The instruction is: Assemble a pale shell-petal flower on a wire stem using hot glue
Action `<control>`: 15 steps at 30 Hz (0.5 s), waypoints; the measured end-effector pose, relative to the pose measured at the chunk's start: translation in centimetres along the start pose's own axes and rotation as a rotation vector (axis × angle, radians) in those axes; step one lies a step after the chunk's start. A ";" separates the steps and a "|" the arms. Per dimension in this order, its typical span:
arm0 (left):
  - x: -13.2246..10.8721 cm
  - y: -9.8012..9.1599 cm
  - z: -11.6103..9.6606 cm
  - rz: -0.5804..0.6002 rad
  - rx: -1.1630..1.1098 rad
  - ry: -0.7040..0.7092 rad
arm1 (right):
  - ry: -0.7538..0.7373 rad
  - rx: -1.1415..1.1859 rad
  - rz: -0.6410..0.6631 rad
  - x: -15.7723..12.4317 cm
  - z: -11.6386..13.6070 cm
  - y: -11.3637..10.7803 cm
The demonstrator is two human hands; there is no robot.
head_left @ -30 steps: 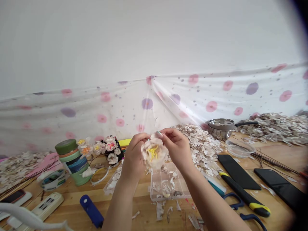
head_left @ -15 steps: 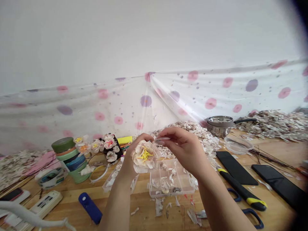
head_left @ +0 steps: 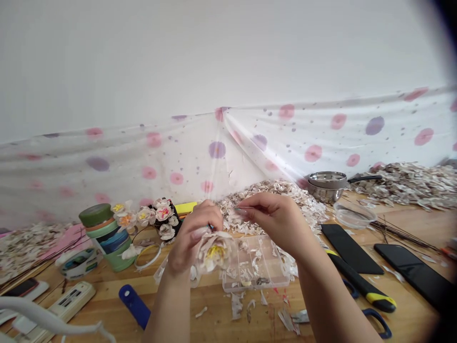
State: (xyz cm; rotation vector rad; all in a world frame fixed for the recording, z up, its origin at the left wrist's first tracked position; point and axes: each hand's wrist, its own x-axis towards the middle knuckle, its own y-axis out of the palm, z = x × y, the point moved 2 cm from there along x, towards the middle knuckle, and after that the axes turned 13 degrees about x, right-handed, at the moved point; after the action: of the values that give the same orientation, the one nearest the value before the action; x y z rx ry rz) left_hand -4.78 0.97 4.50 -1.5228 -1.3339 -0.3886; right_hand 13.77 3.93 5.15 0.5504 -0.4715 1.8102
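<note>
Clutter crowds the wooden table (head_left: 214, 319) from edge to edge, and bare wood shows mostly along the near edge at 6 o'clock. At 9 o'clock lie a white power strip (head_left: 69, 298) and a stack of tape rolls (head_left: 107, 236), with finished paper flowers (head_left: 150, 216) just behind them; a blue-handled tool (head_left: 134, 305) lies at 7 o'clock. The left hand (head_left: 189, 243) is curled shut around a pale paper flower (head_left: 214, 250) with a yellow centre, held above the left end of a clear compartment box (head_left: 255, 267). At 1 o'clock from that flower, close but apart, the right hand (head_left: 276, 221) pinches a thin pale petal piece (head_left: 241, 208) between thumb and fingertips. Behind both hands a heap of petal scraps (head_left: 285, 197) spreads toward the spotted plastic sheet (head_left: 321, 138) that closes off the back. At 3 o'clock sit a steel pan (head_left: 326, 186), a clear dish (head_left: 353, 216), two black slabs (head_left: 352, 247), a yellow-and-black knife (head_left: 360, 283) and blue-handled scissors (head_left: 371, 319). No writing can be read on any of it.
</note>
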 end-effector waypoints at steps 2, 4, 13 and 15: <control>0.0 0.1 0.0 0.011 -0.015 -0.058 | 0.008 -0.009 0.008 -0.1 0.1 0.0; -0.1 0.4 0.3 -0.005 -0.021 -0.123 | 0.033 -0.010 0.035 -0.2 0.2 0.2; -0.6 1.1 0.9 -0.184 -0.021 -0.399 | -0.070 -0.004 0.128 -1.3 1.5 1.4; -0.5 1.1 0.9 -0.223 -0.016 -0.446 | -0.072 -0.004 0.172 -1.7 1.9 1.7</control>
State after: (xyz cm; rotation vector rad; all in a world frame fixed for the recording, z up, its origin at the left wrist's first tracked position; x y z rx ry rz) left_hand -4.32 1.56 3.21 -1.5319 -1.8620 -0.2016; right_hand 12.88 1.03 5.66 0.5880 -0.5863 1.9572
